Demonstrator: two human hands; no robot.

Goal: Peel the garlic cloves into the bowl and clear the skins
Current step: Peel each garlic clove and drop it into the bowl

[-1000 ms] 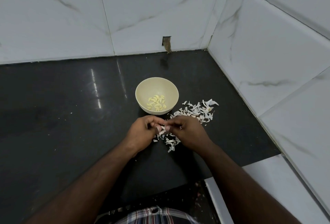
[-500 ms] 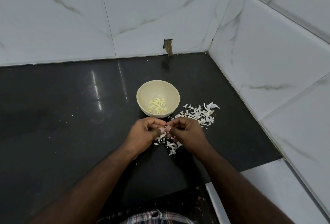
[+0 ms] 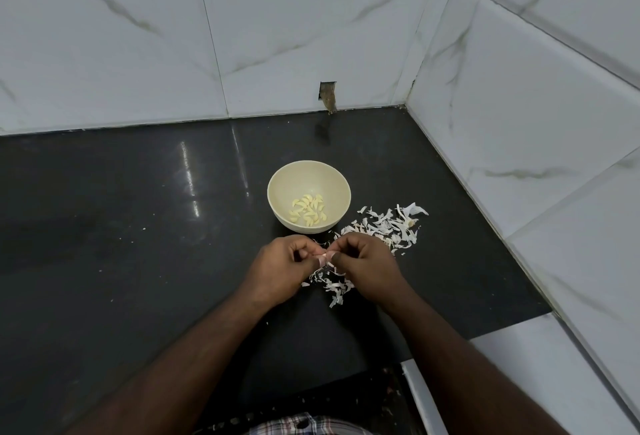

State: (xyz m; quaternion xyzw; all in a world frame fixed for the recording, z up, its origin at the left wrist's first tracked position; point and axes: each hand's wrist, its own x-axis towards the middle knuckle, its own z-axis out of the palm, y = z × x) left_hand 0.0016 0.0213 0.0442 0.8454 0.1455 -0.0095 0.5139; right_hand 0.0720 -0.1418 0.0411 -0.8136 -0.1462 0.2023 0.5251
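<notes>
Head view shows, nearest, the left hand [image 3: 284, 266] and right hand [image 3: 367, 266] meeting fingertip to fingertip, both pinching 1 small garlic clove [image 3: 323, 256] just above the dark surface [image 3: 138, 226]. It looks light, firm and likely slippery once bared, its skin papery, so a thumbnail at the tip seems the best hold. Loose skins [image 3: 384, 226] lie beneath and right of the hands; just beyond, the cream bowl [image 3: 341, 185] holds a small heap of peeled cloves [image 3: 308, 211].
</notes>
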